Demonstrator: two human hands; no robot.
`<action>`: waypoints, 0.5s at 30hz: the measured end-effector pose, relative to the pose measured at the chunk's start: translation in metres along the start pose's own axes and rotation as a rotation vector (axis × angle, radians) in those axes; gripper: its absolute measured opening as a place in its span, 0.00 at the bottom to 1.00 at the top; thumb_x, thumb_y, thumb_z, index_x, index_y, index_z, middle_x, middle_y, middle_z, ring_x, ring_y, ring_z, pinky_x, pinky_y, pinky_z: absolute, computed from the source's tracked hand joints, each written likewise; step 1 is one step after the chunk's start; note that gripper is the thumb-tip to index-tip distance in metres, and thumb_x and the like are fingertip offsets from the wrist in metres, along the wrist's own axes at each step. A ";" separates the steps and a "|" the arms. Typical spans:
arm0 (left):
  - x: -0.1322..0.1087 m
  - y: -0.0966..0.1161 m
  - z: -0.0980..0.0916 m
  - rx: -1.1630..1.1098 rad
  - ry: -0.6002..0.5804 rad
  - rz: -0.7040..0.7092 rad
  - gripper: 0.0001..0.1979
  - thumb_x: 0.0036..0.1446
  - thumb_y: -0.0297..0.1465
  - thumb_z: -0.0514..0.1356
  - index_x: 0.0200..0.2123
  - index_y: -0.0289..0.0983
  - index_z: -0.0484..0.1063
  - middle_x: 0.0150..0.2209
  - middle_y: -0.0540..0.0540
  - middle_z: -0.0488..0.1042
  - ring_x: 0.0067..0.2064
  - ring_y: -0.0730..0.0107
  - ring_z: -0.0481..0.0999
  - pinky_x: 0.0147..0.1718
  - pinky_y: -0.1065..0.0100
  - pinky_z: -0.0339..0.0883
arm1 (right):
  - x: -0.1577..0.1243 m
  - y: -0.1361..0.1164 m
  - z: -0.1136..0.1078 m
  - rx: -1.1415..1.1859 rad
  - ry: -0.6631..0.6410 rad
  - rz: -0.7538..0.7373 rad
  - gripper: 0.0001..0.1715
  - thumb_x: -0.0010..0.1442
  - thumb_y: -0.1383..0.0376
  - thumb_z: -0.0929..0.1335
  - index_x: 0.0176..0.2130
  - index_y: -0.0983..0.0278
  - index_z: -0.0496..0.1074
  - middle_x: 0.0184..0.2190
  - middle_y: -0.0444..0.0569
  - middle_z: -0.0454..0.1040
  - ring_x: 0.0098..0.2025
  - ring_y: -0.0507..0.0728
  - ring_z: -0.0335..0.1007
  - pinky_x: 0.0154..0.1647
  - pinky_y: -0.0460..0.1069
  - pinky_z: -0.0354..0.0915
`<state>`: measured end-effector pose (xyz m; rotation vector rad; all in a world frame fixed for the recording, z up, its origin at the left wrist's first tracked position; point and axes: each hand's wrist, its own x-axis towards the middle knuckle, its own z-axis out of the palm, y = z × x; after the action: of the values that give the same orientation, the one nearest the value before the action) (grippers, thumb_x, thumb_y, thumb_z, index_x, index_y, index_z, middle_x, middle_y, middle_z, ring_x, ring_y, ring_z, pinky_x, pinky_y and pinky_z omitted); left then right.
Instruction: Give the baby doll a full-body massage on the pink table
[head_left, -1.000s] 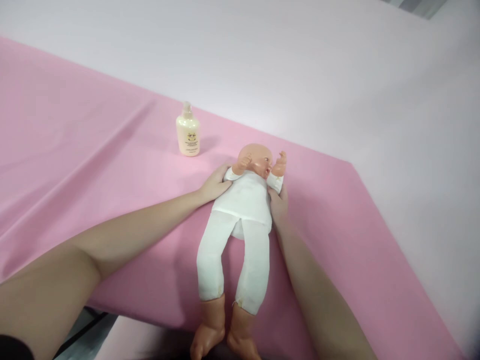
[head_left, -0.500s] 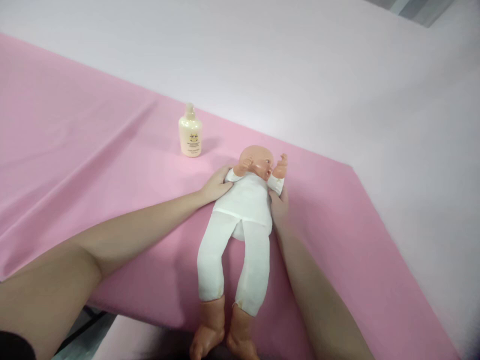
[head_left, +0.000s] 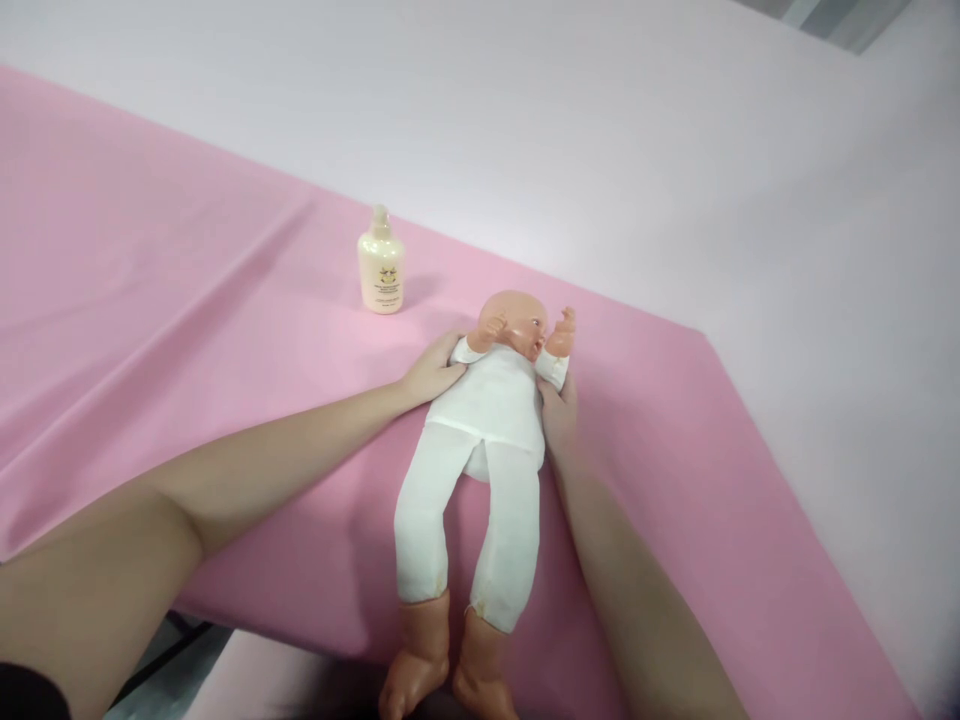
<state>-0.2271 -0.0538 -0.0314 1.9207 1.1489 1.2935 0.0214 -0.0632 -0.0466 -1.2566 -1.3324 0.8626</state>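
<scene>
A baby doll (head_left: 491, 400) with a white cloth body lies on its back on the pink cloth (head_left: 300, 550), its head turned to the right and its feet toward me. My left hand (head_left: 435, 373) grips the doll's left-hand side at the upper body, below its raised arm. On the opposite side, my right hand (head_left: 559, 410) holds the doll just under its other arm, thumb against the white cloth. The fingers of both hands are mostly hidden by the doll.
A cream-coloured pump bottle (head_left: 382, 270) with a small dark label stands upright beyond my left hand. The cloth has folds at the left, and its far edge meets a pale surface (head_left: 562, 130). A dark bar (head_left: 165, 655) shows below the near edge.
</scene>
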 end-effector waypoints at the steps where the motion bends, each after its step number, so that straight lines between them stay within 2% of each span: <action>1: 0.000 0.000 0.000 -0.001 -0.001 0.000 0.24 0.52 0.30 0.55 0.54 0.35 0.67 0.53 0.39 0.74 0.55 0.53 0.73 0.57 0.53 0.66 | 0.000 -0.003 0.001 0.015 0.022 0.029 0.23 0.59 0.58 0.66 0.54 0.54 0.68 0.53 0.47 0.74 0.53 0.60 0.70 0.57 0.60 0.66; 15: 0.000 -0.001 0.000 0.004 0.008 -0.002 0.23 0.53 0.29 0.55 0.54 0.36 0.67 0.53 0.41 0.75 0.55 0.54 0.73 0.58 0.53 0.66 | -0.002 -0.013 0.004 0.049 0.062 0.104 0.22 0.56 0.60 0.68 0.52 0.55 0.69 0.51 0.46 0.75 0.52 0.59 0.71 0.56 0.58 0.67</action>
<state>-0.2273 -0.0535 -0.0330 1.9183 1.1579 1.3002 0.0145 -0.0666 -0.0350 -1.3129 -1.1987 0.9155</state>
